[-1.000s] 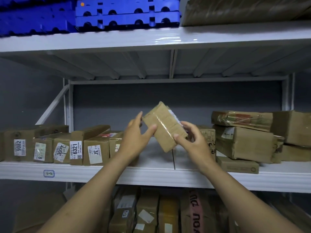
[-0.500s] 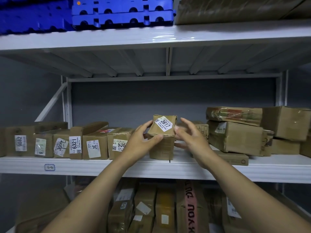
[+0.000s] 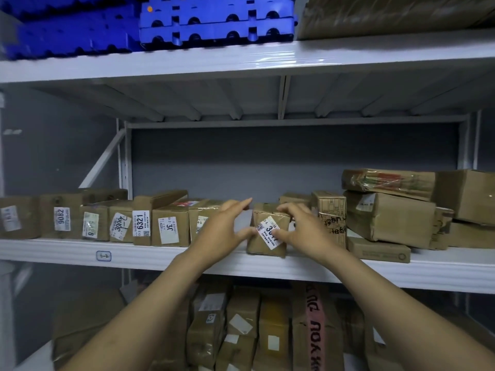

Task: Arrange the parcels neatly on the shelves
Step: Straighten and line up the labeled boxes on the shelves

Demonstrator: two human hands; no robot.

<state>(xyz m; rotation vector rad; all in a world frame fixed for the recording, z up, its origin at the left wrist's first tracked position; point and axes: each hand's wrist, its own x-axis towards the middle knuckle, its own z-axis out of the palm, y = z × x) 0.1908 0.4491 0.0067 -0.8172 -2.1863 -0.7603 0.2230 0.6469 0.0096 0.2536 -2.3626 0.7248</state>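
Observation:
A small brown parcel (image 3: 263,243) with a white numbered label stands on the white middle shelf (image 3: 267,266), near its front edge. My left hand (image 3: 223,227) is at the parcel's left side: its thumb touches the parcel's left face and its fingers stretch straight toward the back. My right hand (image 3: 304,230) grips the parcel, with fingers curled over its top right edge and the thumb on the label. A row of labelled parcels (image 3: 140,222) lines the shelf to the left, with a narrow gap between that row and the small parcel.
A printed upright box (image 3: 330,210) stands just right of my right hand. Beyond it is a loose stack of bigger parcels (image 3: 391,215) with a flat box (image 3: 379,250) in front. Blue plastic pallets (image 3: 217,21) lie on the top shelf. More parcels (image 3: 241,325) fill the lower shelf.
The small parcel went from tilted in the air to standing on the shelf with its label facing front. Both hands came down with it.

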